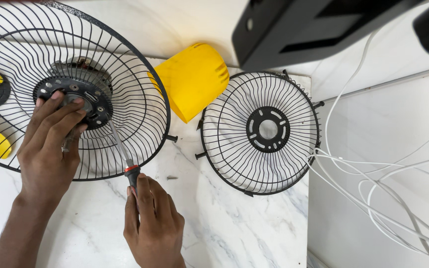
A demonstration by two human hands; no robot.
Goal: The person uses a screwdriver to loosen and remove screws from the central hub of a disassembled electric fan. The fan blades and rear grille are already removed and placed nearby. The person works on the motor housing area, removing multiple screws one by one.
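The left hand [50,144] is spread over the black hub [73,101] of the large wire fan guard [125,59], its fingertips pressed on the hub's face, apparently to keep the tilted guard from turning or sliding on the marble counter [224,233]. The right hand [152,223] is clenched around the red-and-black handle of a screwdriver [125,159], whose shaft runs up and away from the grip, through the wires, to the hub just beside the left fingertips; the low, angled hold seems chosen to reach a hub screw. A small loose screw [172,177] lies just above the right hand. Further right, well clear, lie a second guard [259,131], a yellow motor cover [192,79] and white cables [373,198].
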